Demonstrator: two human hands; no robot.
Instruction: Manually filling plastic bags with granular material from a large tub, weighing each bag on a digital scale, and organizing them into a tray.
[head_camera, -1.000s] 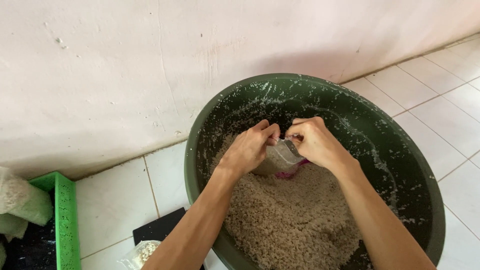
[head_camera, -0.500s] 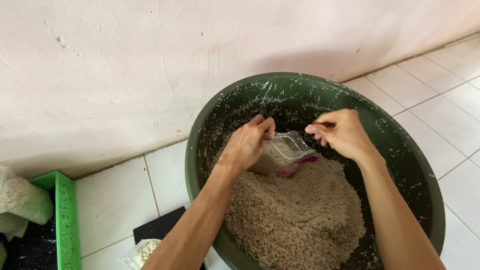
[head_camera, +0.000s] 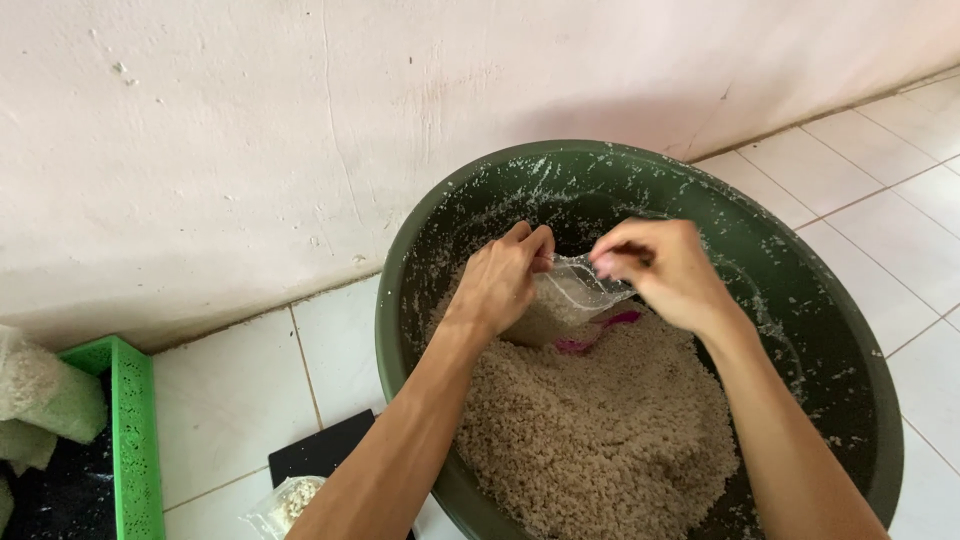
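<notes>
A big dark green basin (head_camera: 440, 215) stands on the tiled floor against a pale wall, half full of brownish grain mix (head_camera: 600, 440). Over the pile, my left hand (head_camera: 500, 280) pinches one edge of a small clear plastic bag (head_camera: 565, 300) that holds some of the same grain. My right hand (head_camera: 655, 265) grips the bag's opposite top edge with its fingertips. A pink object (head_camera: 595, 335) pokes out of the grain just under the bag.
A green perforated crate (head_camera: 125, 430) with pale bags in it sits at the far left. A black flat slab (head_camera: 320, 450) lies by the basin's near left, with a small filled clear bag (head_camera: 285, 505) on the floor beside it.
My right hand let go of the bag and drew off to the right, then came back and took hold of its top edge again. The left hand kept its grip.
</notes>
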